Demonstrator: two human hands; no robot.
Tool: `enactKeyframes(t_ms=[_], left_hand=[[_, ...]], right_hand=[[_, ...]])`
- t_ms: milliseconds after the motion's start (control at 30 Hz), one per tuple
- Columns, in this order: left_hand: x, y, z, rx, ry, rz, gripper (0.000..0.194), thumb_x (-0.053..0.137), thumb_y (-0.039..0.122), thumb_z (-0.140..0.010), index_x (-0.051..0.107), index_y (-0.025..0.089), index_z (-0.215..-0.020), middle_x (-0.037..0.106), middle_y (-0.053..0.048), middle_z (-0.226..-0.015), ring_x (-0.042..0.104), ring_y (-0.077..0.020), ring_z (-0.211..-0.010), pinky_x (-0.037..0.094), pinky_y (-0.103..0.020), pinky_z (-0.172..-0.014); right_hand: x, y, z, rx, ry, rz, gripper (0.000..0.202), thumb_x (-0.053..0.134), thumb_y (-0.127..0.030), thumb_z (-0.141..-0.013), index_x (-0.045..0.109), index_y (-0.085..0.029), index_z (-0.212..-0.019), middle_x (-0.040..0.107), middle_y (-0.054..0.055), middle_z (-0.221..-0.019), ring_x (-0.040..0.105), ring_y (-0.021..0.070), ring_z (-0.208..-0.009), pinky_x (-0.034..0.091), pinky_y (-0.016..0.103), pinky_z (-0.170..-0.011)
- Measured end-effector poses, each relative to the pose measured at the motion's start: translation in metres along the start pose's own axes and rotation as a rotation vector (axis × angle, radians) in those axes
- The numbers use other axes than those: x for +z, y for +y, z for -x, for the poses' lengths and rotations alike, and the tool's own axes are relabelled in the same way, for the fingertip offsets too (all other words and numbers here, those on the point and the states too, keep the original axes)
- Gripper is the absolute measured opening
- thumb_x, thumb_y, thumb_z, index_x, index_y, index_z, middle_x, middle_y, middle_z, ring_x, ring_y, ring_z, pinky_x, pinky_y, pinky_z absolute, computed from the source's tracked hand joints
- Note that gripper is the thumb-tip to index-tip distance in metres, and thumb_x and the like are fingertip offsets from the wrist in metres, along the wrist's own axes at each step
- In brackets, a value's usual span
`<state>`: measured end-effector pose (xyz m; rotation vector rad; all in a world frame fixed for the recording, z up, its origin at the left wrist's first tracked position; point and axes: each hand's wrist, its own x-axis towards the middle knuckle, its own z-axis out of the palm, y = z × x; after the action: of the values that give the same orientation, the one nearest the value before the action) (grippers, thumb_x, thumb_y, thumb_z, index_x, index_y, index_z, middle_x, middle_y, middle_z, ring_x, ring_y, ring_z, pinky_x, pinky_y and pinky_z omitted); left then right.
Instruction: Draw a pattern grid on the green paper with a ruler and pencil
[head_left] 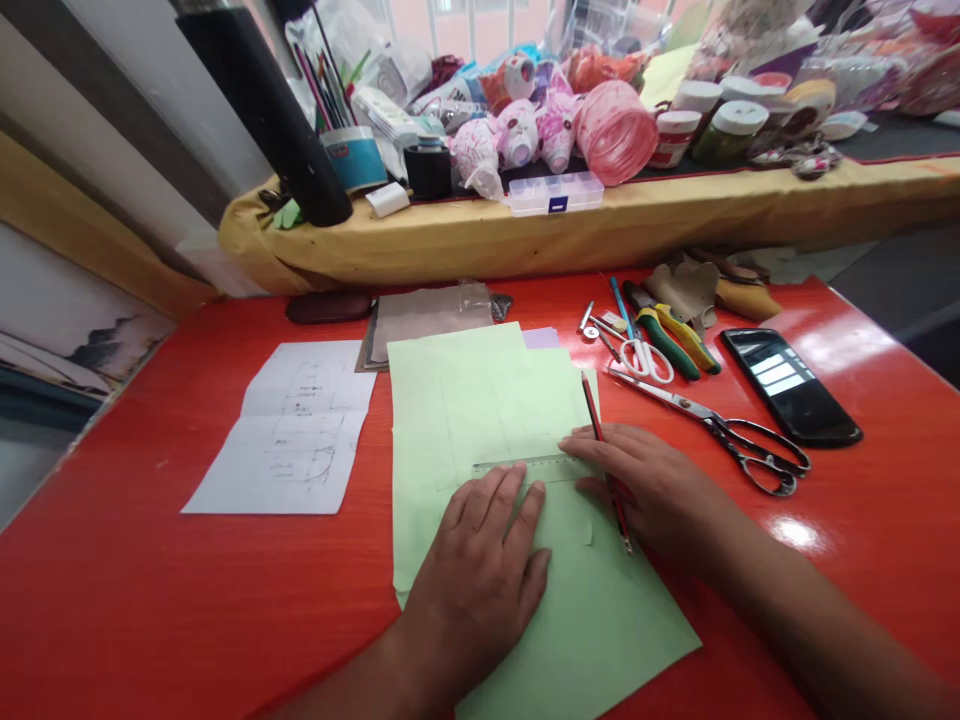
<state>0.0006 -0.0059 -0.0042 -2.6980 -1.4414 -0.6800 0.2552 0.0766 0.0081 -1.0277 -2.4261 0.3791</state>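
Pale green sheets of paper (480, 400) lie overlapping in front of me, with faint pencil lines on the upper one. A clear ruler (536, 468) rests across them. My left hand (491, 545) is flat on the paper, fingers spread, its fingertips at the ruler's lower edge. My right hand (630, 480) touches the ruler's right end with its fingertips. It holds a red and black pencil (592, 400) slanting between the fingers, its tip pointing away from me. Left of the green paper is a creased white sheet (292, 430) with a drawn pattern.
Large scissors (712, 425), white-handled scissors (645, 355), pliers (671, 330) and a black phone (791, 385) lie right on the red table (112, 600). A grey pad (427, 320) and dark case (328, 307) are behind. The cloth-covered ledge (450, 235) holds jars and crafts.
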Motion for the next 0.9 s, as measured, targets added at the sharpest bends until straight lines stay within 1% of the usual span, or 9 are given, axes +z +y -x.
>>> enactKeyframes(t_ms=[133, 300, 433, 567, 700, 800, 900], left_hand=[[0.002, 0.001, 0.002, -0.028, -0.005, -0.004, 0.049, 0.048, 0.028, -0.112, 0.054, 0.005, -0.155, 0.059, -0.021, -0.158, 0.053, -0.0338, -0.147, 0.047, -0.051, -0.12], [0.005, 0.001, 0.003, -0.027, 0.012, -0.011, 0.048, 0.05, 0.03, -0.112, 0.057, 0.004, -0.152, 0.063, -0.021, -0.153, 0.055, -0.0343, -0.146, 0.046, -0.05, -0.122], [0.005, 0.001, 0.002, -0.013, 0.016, -0.027, 0.048, 0.049, 0.03, -0.112, 0.059, 0.004, -0.151, 0.062, -0.021, -0.155, 0.055, -0.0343, -0.146, 0.046, -0.051, -0.121], [0.005, 0.002, 0.002, -0.029, 0.012, -0.018, 0.05, 0.049, 0.031, -0.112, 0.057, 0.003, -0.153, 0.06, -0.021, -0.159, 0.052, -0.0336, -0.15, 0.046, -0.05, -0.122], [0.006, 0.002, 0.001, -0.036, -0.005, -0.031, 0.053, 0.048, 0.032, -0.112, 0.054, 0.003, -0.156, 0.059, -0.021, -0.162, 0.05, -0.0326, -0.153, 0.045, -0.048, -0.123], [0.004, 0.001, 0.0, -0.018, -0.026, -0.052, 0.054, 0.048, 0.034, -0.113, 0.055, 0.001, -0.156, 0.059, -0.022, -0.162, 0.05, -0.0333, -0.153, 0.044, -0.047, -0.124], [0.001, 0.0, -0.002, -0.008, -0.042, -0.06, 0.053, 0.047, 0.034, -0.114, 0.057, 0.001, -0.154, 0.059, -0.022, -0.162, 0.05, -0.0334, -0.153, 0.042, -0.045, -0.124]], right_hand=[[0.001, 0.001, 0.0, 0.032, 0.037, 0.0, 0.037, 0.064, -0.013, -0.103, 0.074, -0.026, -0.137, 0.084, 0.012, -0.128, 0.08, 0.0297, -0.118, 0.067, 0.05, -0.102], [0.001, 0.002, -0.002, 0.031, 0.041, 0.015, 0.035, 0.064, -0.015, -0.105, 0.074, -0.025, -0.136, 0.084, 0.013, -0.127, 0.081, 0.0309, -0.117, 0.068, 0.051, -0.101], [0.005, 0.004, -0.005, 0.047, 0.059, 0.049, 0.032, 0.062, -0.016, -0.108, 0.073, -0.022, -0.137, 0.083, 0.014, -0.128, 0.08, 0.0316, -0.119, 0.067, 0.053, -0.102], [0.009, 0.003, -0.011, 0.068, 0.075, 0.067, 0.029, 0.061, -0.016, -0.108, 0.073, -0.022, -0.134, 0.083, 0.014, -0.127, 0.08, 0.0325, -0.117, 0.066, 0.055, -0.101], [0.012, 0.001, -0.016, 0.022, 0.097, 0.064, 0.031, 0.058, -0.014, -0.109, 0.072, -0.023, -0.135, 0.083, 0.014, -0.131, 0.078, 0.0327, -0.124, 0.064, 0.057, -0.105], [0.013, -0.001, -0.014, -0.018, 0.109, 0.038, 0.032, 0.058, -0.012, -0.11, 0.071, -0.024, -0.136, 0.083, 0.013, -0.133, 0.076, 0.0321, -0.13, 0.061, 0.059, -0.109], [0.014, 0.0, -0.01, -0.032, 0.086, 0.005, 0.033, 0.057, -0.011, -0.11, 0.071, -0.024, -0.136, 0.082, 0.013, -0.134, 0.076, 0.0308, -0.132, 0.063, 0.056, -0.107]])
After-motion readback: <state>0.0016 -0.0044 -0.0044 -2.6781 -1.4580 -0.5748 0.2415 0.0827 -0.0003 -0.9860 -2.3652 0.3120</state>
